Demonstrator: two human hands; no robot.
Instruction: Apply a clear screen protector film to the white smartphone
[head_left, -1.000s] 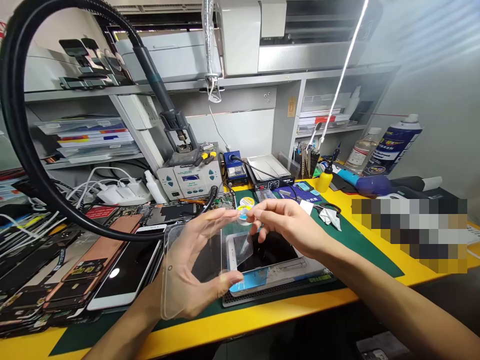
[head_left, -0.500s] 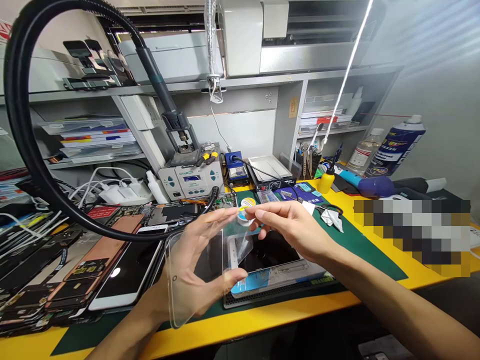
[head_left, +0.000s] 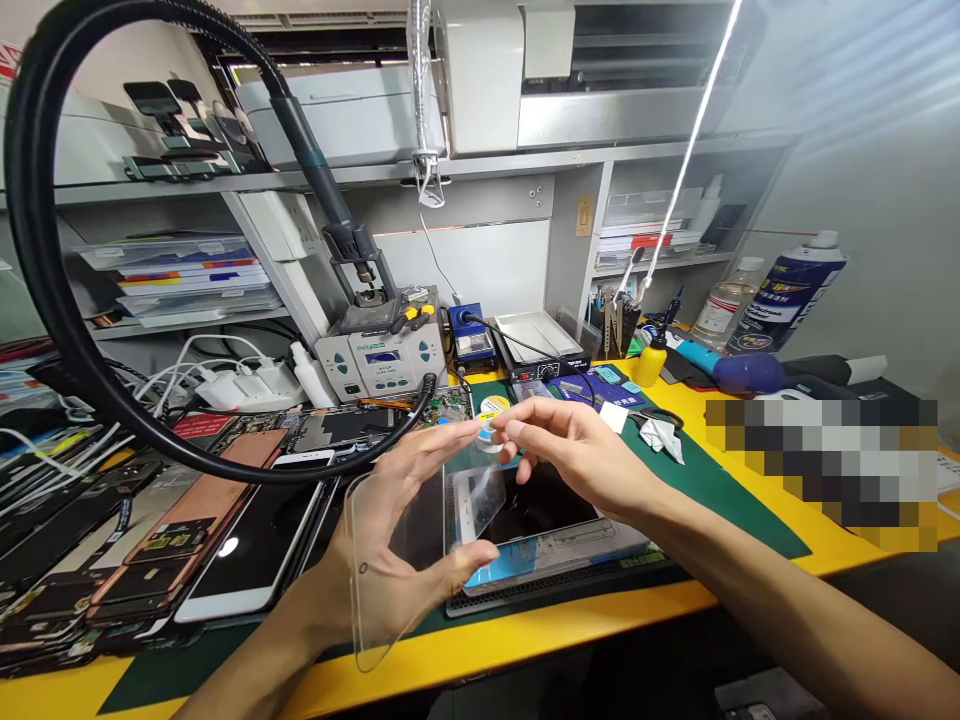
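Note:
A clear screen protector (head_left: 390, 600) with a small round hole near one end is held up in front of me, tilted. My left hand (head_left: 397, 530) grips it by its long edges, fingers at the top and thumb below. At its far upper corner, my right hand (head_left: 559, 440) pinches with thumb and forefinger; whether a separate thin film lies between the fingertips is too fine to tell. Below and behind the hands, a phone with a dark screen and white frame (head_left: 536, 510) lies face up on a blue and white box (head_left: 517, 560), partly hidden by both hands.
Phones and phone parts (head_left: 259, 540) crowd the left side. A hot-air station (head_left: 382, 355) with a looping black hose (head_left: 34, 250) stands behind. A round-labelled tub (head_left: 491, 410), yellow bottle (head_left: 654, 362), scissors (head_left: 664, 418) and crumpled tissue (head_left: 661, 438) sit on the green mat (head_left: 735, 510).
The screen protector's near end has shifted slightly right and down, and its tilt differs a little. Both hands keep nearly the same place and grip.

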